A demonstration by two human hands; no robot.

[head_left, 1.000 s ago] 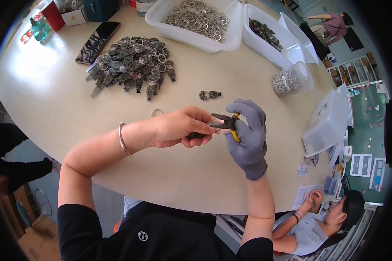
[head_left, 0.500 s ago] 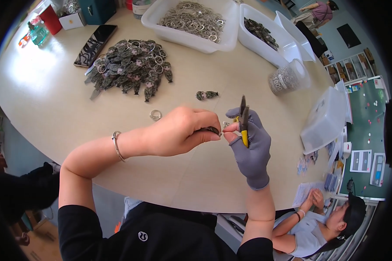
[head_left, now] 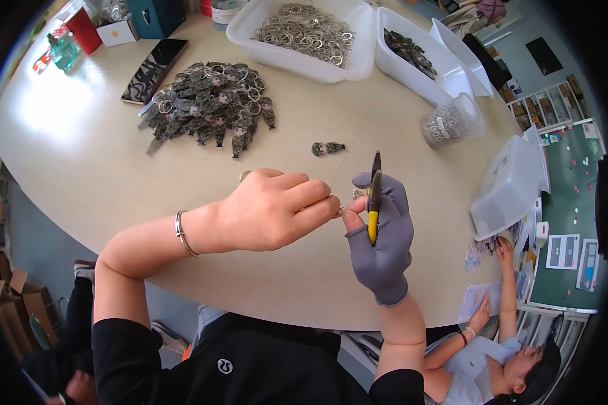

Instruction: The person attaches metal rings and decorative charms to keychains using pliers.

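Note:
My left hand (head_left: pixel 280 208) is closed, its fingertips meeting those of my right hand; the small camouflage figure it holds is almost wholly hidden by the fingers. A grey glove with bare thumb and fingertip covers my right hand (head_left: pixel 383 236). That hand grips pliers (head_left: pixel 375 189) with dark jaws pointing up and yellow handles, while its thumb and finger pinch a tiny metal piece at the left fingertips. Beyond both hands lies a single camouflage figure (head_left: pixel 327 148). A key ring (head_left: pixel 244 175) shows partly behind my left hand. Small metal rings (head_left: pixel 358 194) lie beside the right fingers.
A heap of camouflage figure keychains (head_left: pixel 213 104) lies at the far left, near a phone (head_left: pixel 154 71). Along the back stand a white tub of key rings (head_left: pixel 250 50), a tub of figures (head_left: pixel 412 79) and a tipped cup (head_left: pixel 452 121). At right, a person (head_left: pixel 479 364) reaches over the table.
My left hand has turned, hiding the figure that showed in it before and part of the key ring. The pliers stand more upright. The person at right has stretched out an arm.

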